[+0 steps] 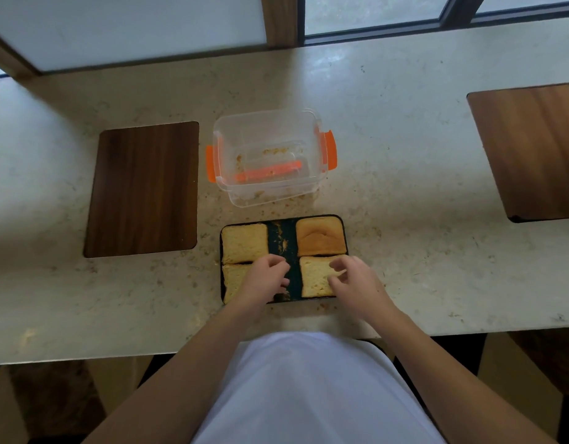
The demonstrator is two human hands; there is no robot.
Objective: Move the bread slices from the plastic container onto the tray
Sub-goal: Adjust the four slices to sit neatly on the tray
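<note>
A dark rectangular tray (pixel 282 238) lies near the counter's front edge with bread slices in its corners. The far-left slice (pixel 244 242) is pale, the far-right one (pixel 321 236) is browner. My left hand (pixel 266 277) rests over the near-left slice (pixel 232 280), fingers loosely curled, mostly hiding it. My right hand (pixel 356 283) touches the near-right slice (pixel 315 277) at its right edge, with fingers spread on it. Behind the tray stands the clear plastic container (pixel 267 155) with orange clips, holding only crumbs.
A dark wooden board (pixel 143 189) lies left of the container and a lighter wooden board (pixel 533 152) at the far right. Crumbs are scattered on the pale stone counter (pixel 404 187) around the tray. A window frame runs along the back.
</note>
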